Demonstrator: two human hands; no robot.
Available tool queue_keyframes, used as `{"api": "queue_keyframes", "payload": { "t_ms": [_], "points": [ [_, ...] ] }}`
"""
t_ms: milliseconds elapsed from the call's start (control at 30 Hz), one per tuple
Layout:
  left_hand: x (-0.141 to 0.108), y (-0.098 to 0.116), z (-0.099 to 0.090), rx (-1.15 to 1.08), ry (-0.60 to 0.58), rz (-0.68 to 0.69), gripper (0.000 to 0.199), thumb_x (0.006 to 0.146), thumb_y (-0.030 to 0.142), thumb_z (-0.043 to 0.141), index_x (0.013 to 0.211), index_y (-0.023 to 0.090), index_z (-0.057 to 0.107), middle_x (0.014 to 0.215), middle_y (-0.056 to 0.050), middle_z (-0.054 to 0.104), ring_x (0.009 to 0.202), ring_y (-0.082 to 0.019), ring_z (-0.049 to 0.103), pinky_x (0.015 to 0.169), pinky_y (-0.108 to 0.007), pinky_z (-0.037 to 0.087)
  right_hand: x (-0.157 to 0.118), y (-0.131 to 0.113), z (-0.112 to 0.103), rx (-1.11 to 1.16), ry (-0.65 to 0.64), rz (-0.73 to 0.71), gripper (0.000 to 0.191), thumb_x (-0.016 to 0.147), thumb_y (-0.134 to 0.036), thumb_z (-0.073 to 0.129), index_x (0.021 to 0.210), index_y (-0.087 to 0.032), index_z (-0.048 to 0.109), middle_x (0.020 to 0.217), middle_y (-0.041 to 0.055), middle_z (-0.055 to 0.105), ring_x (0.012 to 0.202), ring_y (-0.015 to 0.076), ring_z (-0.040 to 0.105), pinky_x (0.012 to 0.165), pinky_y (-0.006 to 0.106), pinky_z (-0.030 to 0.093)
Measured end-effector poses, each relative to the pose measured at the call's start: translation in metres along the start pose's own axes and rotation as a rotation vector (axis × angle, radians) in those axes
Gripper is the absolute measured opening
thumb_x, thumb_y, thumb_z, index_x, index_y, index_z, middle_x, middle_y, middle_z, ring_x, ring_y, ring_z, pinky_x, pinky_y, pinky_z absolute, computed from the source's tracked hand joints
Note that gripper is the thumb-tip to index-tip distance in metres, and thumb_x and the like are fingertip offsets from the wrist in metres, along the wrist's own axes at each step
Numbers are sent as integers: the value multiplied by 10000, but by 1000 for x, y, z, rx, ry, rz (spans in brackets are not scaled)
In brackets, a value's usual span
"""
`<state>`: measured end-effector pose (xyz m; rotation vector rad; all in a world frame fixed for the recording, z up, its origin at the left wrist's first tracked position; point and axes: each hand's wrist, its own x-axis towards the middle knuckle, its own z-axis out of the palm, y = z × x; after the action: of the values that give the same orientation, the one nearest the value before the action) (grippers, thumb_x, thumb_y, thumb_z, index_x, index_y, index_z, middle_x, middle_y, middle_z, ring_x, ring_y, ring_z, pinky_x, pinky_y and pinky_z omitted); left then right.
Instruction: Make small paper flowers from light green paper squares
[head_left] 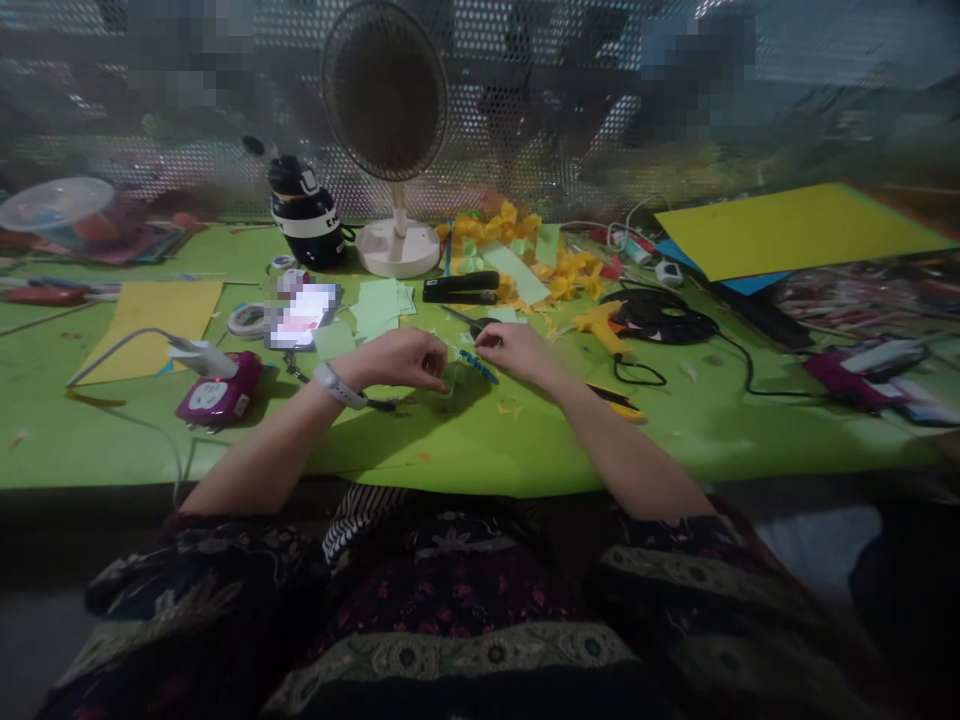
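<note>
My left hand (405, 360), with a pale watch on its wrist, is closed in a pinch above the green table. A small pale green piece of paper (449, 374) shows at its fingertips. To its right, my right hand (519, 352) is also pinched; what lies between its fingertips is too small to make out. A blue twisted strip (478, 366) is between the hands, close to the right fingertips; I cannot tell whether it is held or lies on the table. Just behind the right fingers is a slim dark tool (474, 325), partly hidden.
Behind the hands are a black stapler (460, 287), green paper slips (379, 305), yellow paper flowers (555, 275) and a fan (399, 245). A yellow glue gun (600, 322) and a yellow-black cutter (616, 403) lie right. Left are a phone (304, 315) and purple power socket (219, 390).
</note>
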<state>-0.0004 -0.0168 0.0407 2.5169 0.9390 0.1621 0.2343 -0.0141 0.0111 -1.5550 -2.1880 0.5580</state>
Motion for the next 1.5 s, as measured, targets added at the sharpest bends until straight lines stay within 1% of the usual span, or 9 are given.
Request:
{"api": "queue_keyframes", "payload": {
  "t_ms": [133, 333, 600, 833, 967, 1067, 1167, 1367, 1500],
  "points": [
    [-2, 1, -4, -43, -37, 0, 217, 768, 376, 773, 724, 180, 693, 646, -11, 691, 552, -114, 556, 552, -250, 349, 2, 2, -4, 10, 51, 10, 110, 848, -215, 673, 894, -198, 771, 945, 67, 773, 815, 214, 676, 739, 346, 496],
    [-1, 6, 1, 74, -68, 28, 206, 751, 419, 772, 822, 225, 775, 637, 6, 694, 539, -118, 546, 542, -255, 313, 7, 14, -19, 71, 302, 30, 143, 859, -213, 620, 884, -191, 759, 919, 73, 772, 768, 212, 675, 750, 366, 530],
    [1, 8, 13, 279, -10, -11, 137, 745, 218, 648, 776, 239, 780, 741, -25, 752, 603, -160, 588, 564, -273, 314, 9, 30, -40, 107, 515, 15, 117, 852, -225, 630, 851, -178, 737, 861, 65, 757, 779, 207, 686, 796, 373, 550],
    [1, 7, 8, 262, 24, -31, 88, 752, 278, 682, 759, 214, 742, 666, -24, 708, 599, -167, 583, 552, -271, 297, 5, 56, -92, 61, 601, 174, 204, 905, -278, 576, 957, -154, 728, 893, 80, 744, 747, 207, 693, 747, 365, 571],
    [1, 1, 6, 242, 47, -22, 114, 755, 321, 703, 806, 225, 739, 630, -6, 677, 573, -161, 562, 542, -269, 293, -9, 72, -115, -270, 494, 352, 208, 886, -290, 628, 995, -152, 739, 993, 119, 752, 937, 271, 699, 872, 396, 537],
    [3, -6, 5, 227, 44, 6, 141, 766, 361, 704, 808, 233, 744, 632, -3, 685, 569, -150, 559, 541, -258, 295, -15, 81, -108, -482, 268, 525, 302, 850, -296, 677, 1112, -152, 721, 1128, 161, 727, 1066, 330, 676, 906, 423, 517],
    [3, -13, 4, 188, 33, 21, 159, 767, 384, 714, 802, 233, 752, 652, -11, 709, 562, -139, 557, 551, -254, 304, -15, 88, -91, -613, 91, 601, 470, 822, -294, 710, 1258, -126, 657, 1237, 220, 661, 1113, 361, 657, 886, 440, 520],
    [4, -16, 1, 98, -18, 35, 188, 762, 373, 725, 873, 225, 759, 649, 8, 708, 558, -126, 584, 558, -241, 329, -13, 97, -75, -664, 71, 644, 625, 817, -196, 712, 1401, -80, 522, 1309, 281, 540, 1145, 380, 636, 894, 451, 524],
    [7, -7, 3, 216, -15, -1, 159, 780, 359, 704, 844, 224, 759, 663, -10, 711, 597, -151, 599, 563, -253, 326, -12, 99, -73, -615, 76, 647, 721, 799, -239, 754, 1427, -38, 463, 1320, 313, 495, 1156, 402, 616, 921, 477, 518]
  ]
}}
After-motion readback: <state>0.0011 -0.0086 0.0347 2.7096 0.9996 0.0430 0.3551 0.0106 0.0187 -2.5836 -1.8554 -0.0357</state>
